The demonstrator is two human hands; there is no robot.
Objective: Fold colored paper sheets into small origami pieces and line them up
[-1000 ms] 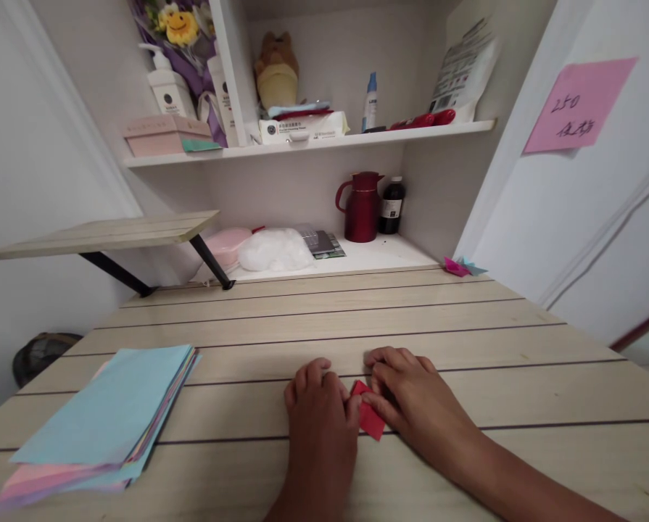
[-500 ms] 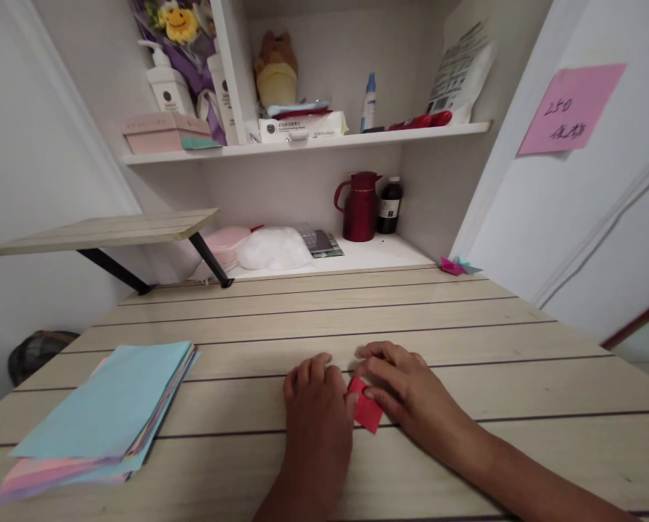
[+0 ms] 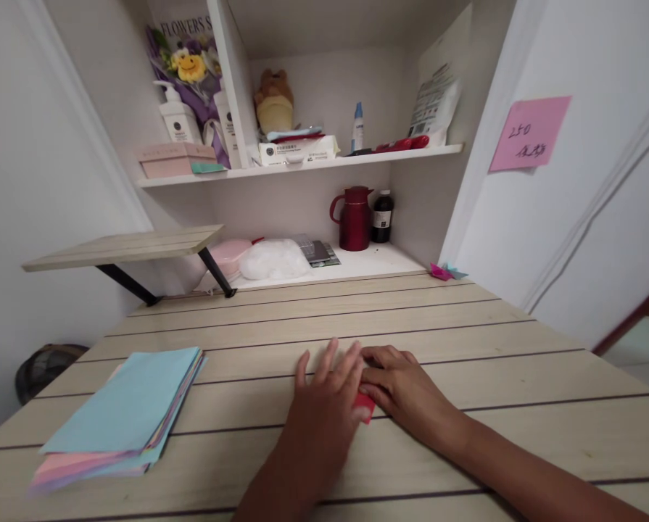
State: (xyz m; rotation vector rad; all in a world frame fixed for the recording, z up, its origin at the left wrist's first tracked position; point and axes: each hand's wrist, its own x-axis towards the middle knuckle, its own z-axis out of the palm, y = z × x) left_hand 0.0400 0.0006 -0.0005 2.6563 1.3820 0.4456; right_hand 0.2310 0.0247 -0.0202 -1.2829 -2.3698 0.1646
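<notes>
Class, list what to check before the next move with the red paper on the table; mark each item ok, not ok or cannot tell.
1. Red paper rests on the table: ok.
2. Left hand lies flat over it, fingers spread: ok.
3. Right hand touches its right side: ok.
4. Paper's edges lined up: cannot tell, the hands cover most of it.
5. Coloured paper stack lies apart from both hands: ok.

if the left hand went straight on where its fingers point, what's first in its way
Ahead of the left hand the table looks bare to its far edge. Past that, probably the red jug on the low shelf, though depth is unclear.
</notes>
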